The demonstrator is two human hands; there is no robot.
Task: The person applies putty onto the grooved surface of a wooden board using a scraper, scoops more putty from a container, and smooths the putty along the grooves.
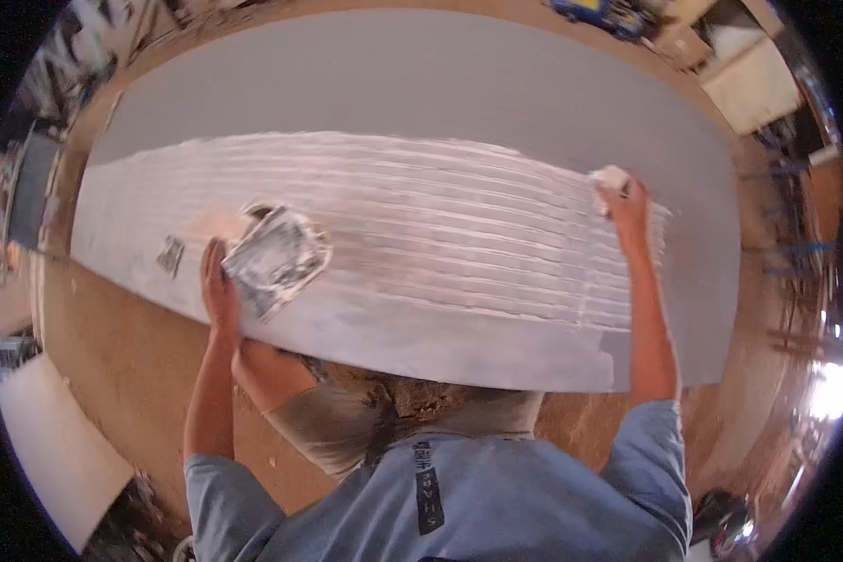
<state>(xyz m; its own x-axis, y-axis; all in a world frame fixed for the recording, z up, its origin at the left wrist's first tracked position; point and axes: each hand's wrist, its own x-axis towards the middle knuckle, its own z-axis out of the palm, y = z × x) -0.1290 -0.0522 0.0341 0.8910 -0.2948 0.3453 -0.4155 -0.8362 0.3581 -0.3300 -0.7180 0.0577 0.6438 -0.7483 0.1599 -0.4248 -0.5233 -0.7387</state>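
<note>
My left hand is closed on the left side of a grey, white-smeared container with an open top, tilted over the board. White paste coats its inside. My right hand grips a pale, paste-covered spreader pressed near the right end of the coated area. Beneath both hands lies a large grey board. A wide band of white paste runs across it in long parallel ridges. Left of my left hand, a small smeared scrap rests on the board.
My legs are at the board's near edge. Cardboard boxes and a blue object stand beyond the far right corner. A white sheet leans at lower left. Clutter lines the left side, and metal racks stand at right.
</note>
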